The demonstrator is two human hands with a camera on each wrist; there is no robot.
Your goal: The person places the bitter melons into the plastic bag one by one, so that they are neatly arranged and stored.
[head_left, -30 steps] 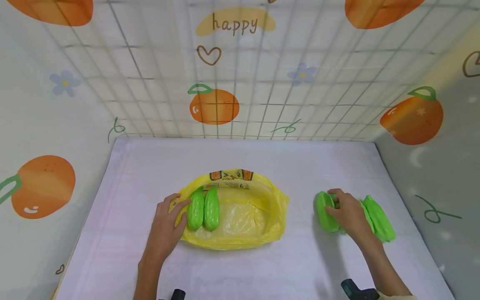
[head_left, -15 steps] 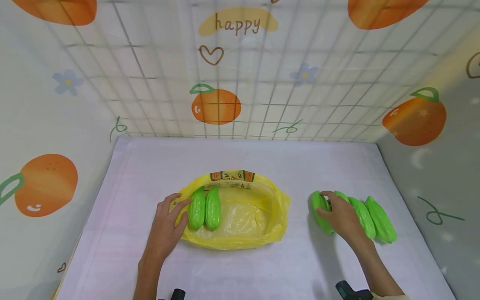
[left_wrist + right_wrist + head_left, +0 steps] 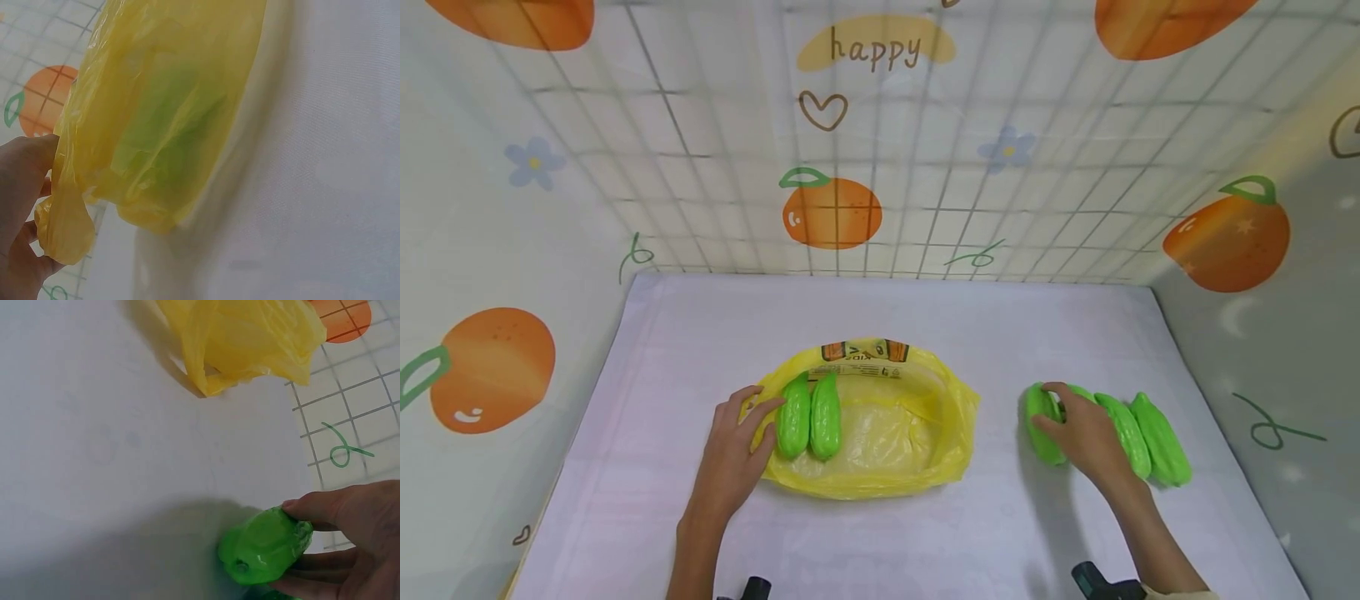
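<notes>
A yellow plastic bag (image 3: pixel 880 442) lies with its mouth wide on the white table. Two glossy bright-green cucumber-shaped vegetables (image 3: pixel 826 417) lie side by side in its left part. My left hand (image 3: pixel 730 454) pinches the bag's left rim; in the left wrist view the yellow film (image 3: pixel 65 231) is bunched between thumb and fingers. At the right, my right hand (image 3: pixel 1086 433) grips a matching lumpy green vegetable (image 3: pixel 265 547) between thumb and fingers. More green vegetables (image 3: pixel 1159 437) lie in a row beside and partly under that hand.
Fruit-printed cloth walls stand behind and at both sides of the table (image 3: pixel 880 550). Dark camera mounts (image 3: pixel 1105 583) show near the wrists. A stretch of table separates the bag from the green row.
My right hand has shifted slightly left, and the green vegetable in it has turned and moved a little left. More of the row behind it shows. My left hand and the bag stay put.
</notes>
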